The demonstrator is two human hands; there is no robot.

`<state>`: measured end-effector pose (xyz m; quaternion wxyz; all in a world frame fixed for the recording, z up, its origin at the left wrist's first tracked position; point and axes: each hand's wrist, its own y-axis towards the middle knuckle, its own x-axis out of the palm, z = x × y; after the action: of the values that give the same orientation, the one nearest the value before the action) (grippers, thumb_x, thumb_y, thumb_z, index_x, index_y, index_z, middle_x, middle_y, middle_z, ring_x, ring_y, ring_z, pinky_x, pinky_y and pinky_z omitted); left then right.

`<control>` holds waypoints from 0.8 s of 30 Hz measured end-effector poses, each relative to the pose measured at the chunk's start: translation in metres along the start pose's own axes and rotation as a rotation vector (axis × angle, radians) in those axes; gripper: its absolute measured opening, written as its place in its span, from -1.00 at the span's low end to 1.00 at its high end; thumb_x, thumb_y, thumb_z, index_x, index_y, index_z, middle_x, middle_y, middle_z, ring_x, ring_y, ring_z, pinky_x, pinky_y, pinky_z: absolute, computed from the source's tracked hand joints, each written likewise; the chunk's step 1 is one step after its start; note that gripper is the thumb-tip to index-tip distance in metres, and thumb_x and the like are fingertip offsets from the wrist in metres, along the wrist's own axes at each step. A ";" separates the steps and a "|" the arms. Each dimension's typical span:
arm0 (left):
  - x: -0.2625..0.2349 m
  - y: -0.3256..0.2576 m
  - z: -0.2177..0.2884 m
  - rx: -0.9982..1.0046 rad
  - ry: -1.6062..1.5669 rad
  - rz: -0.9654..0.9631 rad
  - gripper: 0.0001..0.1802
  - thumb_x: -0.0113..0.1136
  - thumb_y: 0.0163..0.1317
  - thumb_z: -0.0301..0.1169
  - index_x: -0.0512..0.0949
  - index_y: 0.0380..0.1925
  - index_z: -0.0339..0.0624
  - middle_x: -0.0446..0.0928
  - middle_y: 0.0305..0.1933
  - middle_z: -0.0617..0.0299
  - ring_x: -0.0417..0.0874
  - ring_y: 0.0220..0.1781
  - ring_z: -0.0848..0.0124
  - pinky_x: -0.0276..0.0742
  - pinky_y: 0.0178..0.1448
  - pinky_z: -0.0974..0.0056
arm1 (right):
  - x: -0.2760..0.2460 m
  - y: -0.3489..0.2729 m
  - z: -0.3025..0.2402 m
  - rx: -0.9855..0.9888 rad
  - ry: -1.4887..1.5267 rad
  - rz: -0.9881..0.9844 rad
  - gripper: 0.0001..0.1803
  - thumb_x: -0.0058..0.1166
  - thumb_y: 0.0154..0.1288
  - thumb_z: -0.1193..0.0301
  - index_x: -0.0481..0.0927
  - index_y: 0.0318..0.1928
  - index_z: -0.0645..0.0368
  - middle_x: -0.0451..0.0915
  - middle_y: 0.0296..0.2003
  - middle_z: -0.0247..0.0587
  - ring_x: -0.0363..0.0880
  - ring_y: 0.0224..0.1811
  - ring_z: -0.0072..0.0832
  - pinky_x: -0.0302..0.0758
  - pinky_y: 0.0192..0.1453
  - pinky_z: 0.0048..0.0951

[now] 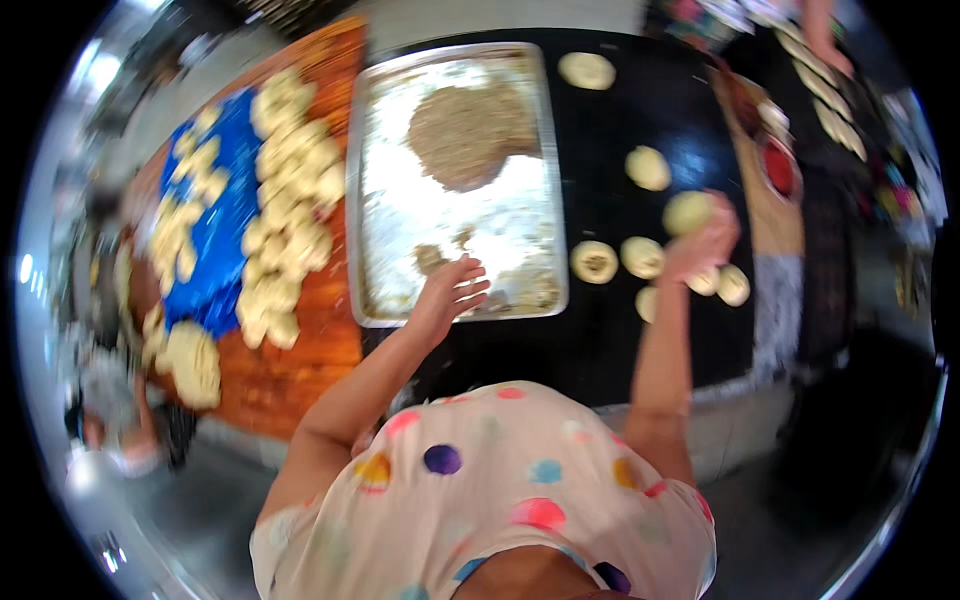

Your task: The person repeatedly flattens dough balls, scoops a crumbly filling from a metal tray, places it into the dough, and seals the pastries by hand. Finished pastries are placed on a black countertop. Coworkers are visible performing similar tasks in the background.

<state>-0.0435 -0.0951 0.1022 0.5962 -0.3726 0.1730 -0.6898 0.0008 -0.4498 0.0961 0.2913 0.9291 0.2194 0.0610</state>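
Note:
My right hand (708,240) is over the right part of a black worktop (520,355), its fingers around a pale dough round (687,213); motion blurs both. Beside it lie several flat dough rounds (642,257), and one round (594,262) has brown filling in its middle. My left hand (455,298) hovers at the near edge of a metal sheet pan (385,180), fingers apart and holding nothing. A wide heap of brown crumbly filling (470,135) covers the pan's far part. Small clumps of filling (430,260) sit close to my left fingers.
On the left, a wooden table (335,375) bears many dough pieces (290,210), a blue plastic sheet (215,245) and a larger dough lump (190,365). A red-filled bowl (778,168) stands to the right. Past it, another person's arm (825,40) reaches near shaped dough strips (825,95).

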 end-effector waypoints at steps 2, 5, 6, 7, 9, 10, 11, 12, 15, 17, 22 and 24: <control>-0.049 -0.003 -0.013 0.022 0.002 0.137 -0.58 0.11 0.35 -0.13 0.46 0.03 -0.22 0.56 -0.01 0.13 0.60 0.02 0.31 0.53 0.12 0.20 | -0.011 0.028 0.045 -0.127 -0.317 -0.092 -0.69 -0.07 0.47 0.34 0.58 0.07 0.22 0.56 0.08 -0.02 0.55 0.08 -0.20 0.45 0.23 -0.27; -0.105 -0.015 -0.010 0.143 0.080 0.277 -0.63 0.18 0.34 -0.22 0.49 0.00 -0.25 0.58 -0.08 0.17 0.64 -0.06 0.38 0.58 0.01 0.30 | -0.093 0.044 0.168 -0.022 -0.866 -0.933 -0.59 0.03 0.37 0.38 0.50 0.20 0.23 0.48 0.23 -0.09 0.42 0.30 -0.20 0.31 0.38 -0.30; -0.136 -0.025 -0.022 0.256 0.071 0.428 -0.67 0.17 0.35 -0.28 0.51 -0.01 -0.27 0.61 -0.13 0.18 0.64 -0.15 0.46 0.57 -0.11 0.37 | -0.073 0.040 0.150 -0.093 -0.829 -0.894 -0.60 0.02 0.38 0.37 0.53 0.18 0.20 0.49 0.22 -0.10 0.42 0.30 -0.19 0.31 0.37 -0.30; -0.173 -0.028 -0.036 0.351 0.150 0.577 -0.74 0.17 0.32 -0.33 0.57 -0.08 -0.23 0.62 -0.27 0.23 0.60 -0.33 0.48 0.50 -0.27 0.37 | -0.058 0.034 0.132 -0.135 -0.622 -0.765 -0.62 0.03 0.38 0.36 0.56 0.16 0.18 0.52 0.19 -0.09 0.48 0.25 -0.21 0.36 0.33 -0.30; -0.224 -0.042 -0.046 0.622 0.258 0.931 -0.76 0.17 0.30 -0.37 0.58 -0.09 -0.24 0.62 -0.36 0.25 0.57 -0.41 0.49 0.49 -0.34 0.36 | -0.034 0.004 0.060 0.062 -0.550 -0.696 -0.64 0.01 0.41 0.36 0.57 0.13 0.25 0.61 0.08 -0.08 0.62 0.07 -0.28 0.48 0.19 -0.37; -0.242 -0.050 -0.038 0.559 0.198 1.031 -0.74 0.15 0.29 -0.39 0.57 -0.07 -0.26 0.63 -0.29 0.21 0.58 -0.36 0.46 0.50 -0.28 0.34 | -0.030 -0.017 0.052 0.185 -0.381 -0.698 -0.65 0.00 0.42 0.37 0.57 0.11 0.28 0.63 0.04 -0.09 0.63 0.04 -0.31 0.49 0.17 -0.38; -0.261 -0.064 -0.031 0.479 0.135 1.137 -0.72 0.14 0.28 -0.41 0.55 -0.04 -0.28 0.63 -0.23 0.18 0.59 -0.30 0.43 0.52 -0.21 0.32 | -0.024 -0.039 0.047 0.309 -0.216 -0.710 -0.67 0.00 0.43 0.38 0.58 0.09 0.30 0.65 0.00 -0.10 0.64 0.01 -0.35 0.50 0.15 -0.38; -0.289 -0.073 -0.032 0.473 0.109 1.283 -0.69 0.15 0.27 -0.41 0.54 -0.01 -0.28 0.60 -0.16 0.13 0.58 -0.22 0.38 0.51 -0.13 0.28 | -0.008 -0.069 0.026 0.335 -0.125 -0.767 -0.68 0.00 0.43 0.38 0.59 0.07 0.31 0.66 -0.03 -0.11 0.63 -0.01 -0.39 0.50 0.14 -0.39; -0.374 -0.087 -0.025 0.376 0.138 1.486 -0.59 0.18 0.24 -0.35 0.50 0.06 -0.29 0.51 0.02 0.01 0.54 0.01 0.21 0.45 0.10 0.17 | 0.035 -0.170 -0.055 0.287 -0.074 -0.981 -0.70 -0.01 0.45 0.37 0.61 0.01 0.32 0.67 -0.10 -0.14 0.62 -0.05 -0.45 0.47 0.15 -0.44; -0.442 -0.083 -0.032 0.422 0.241 1.565 -0.56 0.21 0.22 -0.29 0.50 0.06 -0.27 0.49 0.01 -0.01 0.54 0.01 0.15 0.47 0.11 0.15 | 0.072 -0.244 -0.121 0.411 0.004 -1.222 -0.72 0.00 0.45 0.36 0.62 -0.01 0.28 0.66 -0.08 -0.17 0.60 -0.03 -0.47 0.44 0.16 -0.45; -0.548 -0.062 -0.005 0.441 0.332 1.291 -0.37 0.25 0.17 -0.02 0.51 0.06 -0.33 0.59 0.03 -0.07 0.60 0.07 0.09 0.48 0.13 0.13 | 0.154 -0.427 -0.200 0.653 0.383 -1.643 -0.65 0.11 0.38 0.42 0.51 0.11 0.33 0.62 -0.02 -0.11 0.60 0.05 -0.39 0.49 0.16 -0.44; -0.537 -0.049 0.029 0.354 0.400 1.274 -0.26 0.25 0.09 0.13 0.54 0.03 -0.32 0.62 0.00 -0.08 0.62 0.07 0.08 0.48 0.14 0.16 | 0.188 -0.474 -0.206 0.744 0.398 -1.579 -0.55 0.13 0.34 0.42 0.43 0.18 0.37 0.54 0.07 -0.02 0.54 0.13 -0.38 0.46 0.20 -0.43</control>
<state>-0.0504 0.4329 -0.0101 0.8937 0.0388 0.3496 -0.2784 -0.0565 0.0877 -0.0061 -0.1152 0.5138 0.8470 -0.0725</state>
